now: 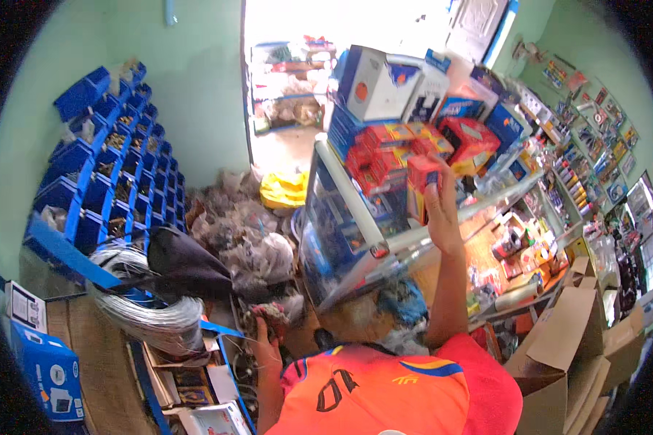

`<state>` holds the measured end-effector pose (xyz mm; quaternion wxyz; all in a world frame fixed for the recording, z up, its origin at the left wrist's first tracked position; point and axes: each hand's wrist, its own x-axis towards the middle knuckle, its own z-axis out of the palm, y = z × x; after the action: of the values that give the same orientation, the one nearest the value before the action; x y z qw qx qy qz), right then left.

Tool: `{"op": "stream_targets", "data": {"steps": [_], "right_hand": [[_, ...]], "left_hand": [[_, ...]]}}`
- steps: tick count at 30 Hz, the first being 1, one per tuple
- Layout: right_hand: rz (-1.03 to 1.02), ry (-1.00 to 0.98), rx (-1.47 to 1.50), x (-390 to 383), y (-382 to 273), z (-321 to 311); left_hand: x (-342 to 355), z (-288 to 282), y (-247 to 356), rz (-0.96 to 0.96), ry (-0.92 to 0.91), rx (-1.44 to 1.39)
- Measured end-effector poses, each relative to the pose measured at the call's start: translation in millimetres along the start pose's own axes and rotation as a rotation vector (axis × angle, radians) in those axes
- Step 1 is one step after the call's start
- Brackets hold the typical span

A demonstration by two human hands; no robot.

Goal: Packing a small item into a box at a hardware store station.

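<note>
Right hand (pixel 437 194) is reaching up, fingers closing around 1 small red box (pixel 422 172) at the edge of a red box stack (pixel 384 148) on the glass counter (pixel 355 217). Left hand (pixel 265 348) is hanging low, gripping a crumpled bundle (pixel 268 315) beside the wire coil (pixel 149 308).

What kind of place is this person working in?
Probably a small hardware shop: blue parts bins stacked on the wall, a coil of wire, and a glass counter piled with small red boxes.
</note>
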<state>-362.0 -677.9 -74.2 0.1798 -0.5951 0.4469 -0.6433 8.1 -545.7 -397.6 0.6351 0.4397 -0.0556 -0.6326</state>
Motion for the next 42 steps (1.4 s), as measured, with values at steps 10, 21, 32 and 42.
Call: {"op": "stream_targets", "data": {"steps": [10, 21, 32, 42], "right_hand": [[-0.464, -0.392, -1.138, 81.8, 53.3, -16.8], [-0.51, -0.461, -0.97, 79.6, 71.4, -10.2], [-0.442, 0.062, -1.067, 58.0, 95.5, 18.8], [-0.339, 0.347, -0.964, 76.4, 113.5, -64.2]], "left_hand": [[-16.2, -30.5, 21.9, 0.208, -0.335, 0.384], [-23.8, -33.9, 32.5, -0.037, -0.446, 0.219], [-38.6, 41.7, 41.2, -0.069, -0.337, 0.266], [-38.2, 92.5, -7.7, -0.125, -0.217, 0.335]]}}
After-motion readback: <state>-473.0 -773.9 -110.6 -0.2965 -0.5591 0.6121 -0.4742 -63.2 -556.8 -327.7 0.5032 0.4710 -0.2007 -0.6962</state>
